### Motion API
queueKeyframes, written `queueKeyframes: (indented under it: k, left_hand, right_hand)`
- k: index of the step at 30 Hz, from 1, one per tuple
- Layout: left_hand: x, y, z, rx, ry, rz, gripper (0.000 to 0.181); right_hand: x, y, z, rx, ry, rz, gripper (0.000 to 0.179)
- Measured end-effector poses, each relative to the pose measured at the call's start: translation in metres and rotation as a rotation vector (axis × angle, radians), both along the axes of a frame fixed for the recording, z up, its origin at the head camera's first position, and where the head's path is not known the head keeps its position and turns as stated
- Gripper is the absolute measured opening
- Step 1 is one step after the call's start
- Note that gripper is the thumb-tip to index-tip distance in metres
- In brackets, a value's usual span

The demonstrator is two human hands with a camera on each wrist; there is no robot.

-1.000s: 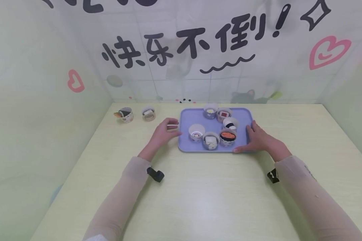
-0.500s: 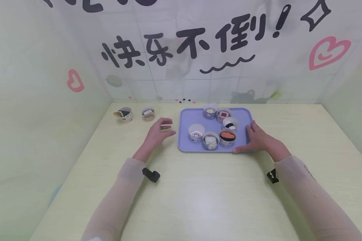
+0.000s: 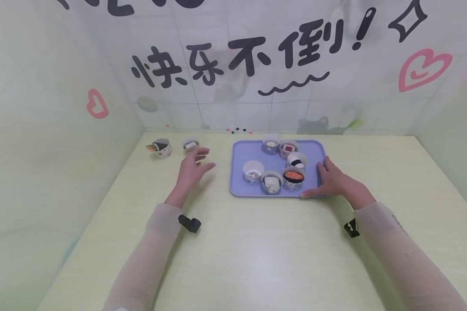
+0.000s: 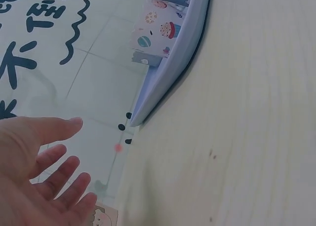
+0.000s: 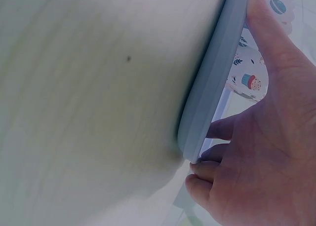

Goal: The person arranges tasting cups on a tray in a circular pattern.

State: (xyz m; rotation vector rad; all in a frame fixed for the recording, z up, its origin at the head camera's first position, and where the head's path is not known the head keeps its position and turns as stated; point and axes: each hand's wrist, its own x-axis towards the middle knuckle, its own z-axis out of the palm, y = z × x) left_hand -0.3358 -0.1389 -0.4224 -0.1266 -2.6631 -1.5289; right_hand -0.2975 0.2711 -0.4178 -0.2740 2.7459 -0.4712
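My left hand (image 3: 190,170) is over the table's left part, fingers loosely bent and apart, holding nothing. Just beyond its fingertips a small paper cup (image 3: 190,143) with a white piece is partly covered by the hand; its edge (image 4: 105,215) peeks out in the left wrist view. My right hand (image 3: 332,178) grips the right front corner of a lavender tray (image 3: 239,188), thumb along the front rim and fingers at the right side. Several patterned paper cups stand on the tray, among them one with an orange-topped sushi piece (image 3: 293,176) and one with a white block (image 3: 272,182).
Another paper cup (image 3: 163,148), with a dark, orange-tipped piece in it, stands at the far left of the pale wooden table (image 3: 257,250). A printed backdrop (image 3: 233,108) rises behind the table, and side panels flank it.
My left hand has moved away from the tray's left edge, leftward and slightly back, to beside the white-filled cup. The right hand and the tray stay in place.
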Motion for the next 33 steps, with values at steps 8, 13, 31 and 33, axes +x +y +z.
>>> queueKeyframes:
  k: [8, 13, 31, 33]
  left_hand:
    - [-0.011, -0.013, -0.001, -0.034, 0.105, 0.105, 0.056]
    - [-0.022, -0.02, -0.003, -0.103, 0.139, 0.177, 0.056]
    - [-0.049, -0.035, -0.007, -0.199, 0.014, 0.29, 0.077]
    - [-0.051, -0.036, -0.008, -0.194, -0.001, 0.291, 0.078]
  right_hand:
    - [0.0, 0.001, -0.003, -0.003, 0.005, 0.0, 0.134]
    - [0.001, 0.001, -0.004, -0.005, 0.014, 0.006, 0.133]
    - [0.002, 0.0, -0.002, -0.003, 0.025, 0.009, 0.131]
    - [0.002, 0.0, -0.002, -0.001, 0.017, 0.006, 0.131]
